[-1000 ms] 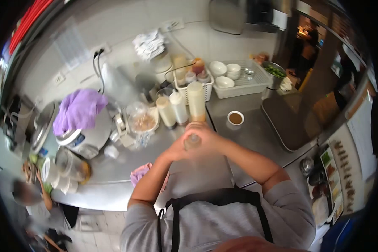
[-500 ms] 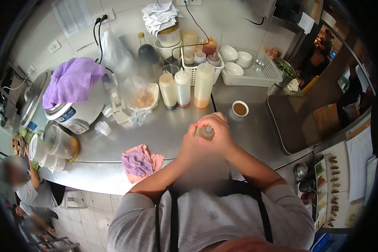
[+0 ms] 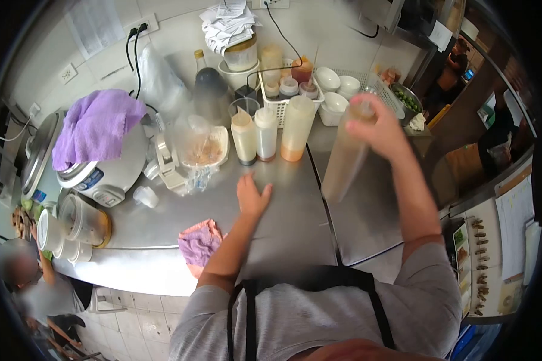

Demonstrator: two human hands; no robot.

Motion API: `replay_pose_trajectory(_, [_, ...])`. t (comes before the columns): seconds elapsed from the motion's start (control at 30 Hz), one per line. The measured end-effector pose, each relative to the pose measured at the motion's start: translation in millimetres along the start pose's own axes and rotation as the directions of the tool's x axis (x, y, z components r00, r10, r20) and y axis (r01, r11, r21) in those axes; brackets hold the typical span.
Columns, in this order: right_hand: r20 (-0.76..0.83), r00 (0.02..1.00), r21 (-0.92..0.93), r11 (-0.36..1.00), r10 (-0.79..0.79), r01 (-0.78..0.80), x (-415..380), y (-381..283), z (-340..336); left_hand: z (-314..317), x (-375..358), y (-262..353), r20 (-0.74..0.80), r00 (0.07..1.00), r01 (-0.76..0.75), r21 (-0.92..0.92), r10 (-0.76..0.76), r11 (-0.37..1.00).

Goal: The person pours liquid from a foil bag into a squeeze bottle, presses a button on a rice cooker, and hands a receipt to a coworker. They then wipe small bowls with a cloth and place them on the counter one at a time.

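Observation:
My right hand (image 3: 373, 123) grips a tall squeeze bottle (image 3: 345, 161) round its top. The bottle looks brownish, blurred by motion, and tilts a little over the right part of the steel counter. My left hand (image 3: 253, 194) is open, thumb apart, and holds nothing. It is low over the counter, in front of a squeeze bottle with pale contents (image 3: 243, 137). Beside that stand a whitish squeeze bottle (image 3: 265, 133) and a larger one with orange sauce at the bottom (image 3: 297, 129). The small cup of brown sauce from the earlier view is not visible now.
A folded cloth (image 3: 200, 245) lies at the front edge. Leftward are a rice cooker (image 3: 105, 177) under a purple towel (image 3: 99, 123) and plastic tubs (image 3: 81, 219). Behind stand a basket of bottles (image 3: 277, 108) and white bowls (image 3: 327, 79). Another person (image 3: 42, 295) is at far left.
My hands were together round the bottle at the middle. Now they are apart: my right hand has carried the bottle to the right, and my left has let go and moved left.

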State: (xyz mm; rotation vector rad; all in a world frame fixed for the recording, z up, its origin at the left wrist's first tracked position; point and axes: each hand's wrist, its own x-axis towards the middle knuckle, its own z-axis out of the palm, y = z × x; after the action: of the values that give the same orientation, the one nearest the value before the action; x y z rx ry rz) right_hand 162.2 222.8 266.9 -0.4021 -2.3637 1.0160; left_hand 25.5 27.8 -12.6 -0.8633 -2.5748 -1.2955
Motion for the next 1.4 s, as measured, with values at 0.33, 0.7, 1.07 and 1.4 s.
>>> replay_pose_trajectory(0.33, [-0.567,0.702,-0.282,0.903,-0.43,0.326,247,44,-11,-5,3,21,0.156,0.988,-0.056,0.232,0.02,0.971])
replay_pose_trajectory(0.7, [-0.272,0.958,-0.13,0.99,-0.087,0.053,324,174,107,-3,11,23,0.127,0.988,-0.11,0.168,0.089,0.98])
replay_pose_trajectory(1.07, [-0.771,0.376,-0.155,0.725,-0.513,0.671,240,49,-79,2,5,22,0.143,0.986,-0.114,0.225,0.083,0.968])
replay_pose_trajectory(1.4, [-0.656,0.754,-0.494,0.775,-0.034,-0.394,283,1,-211,3,1,23,0.113,0.991,-0.103,0.265,0.075,0.959])
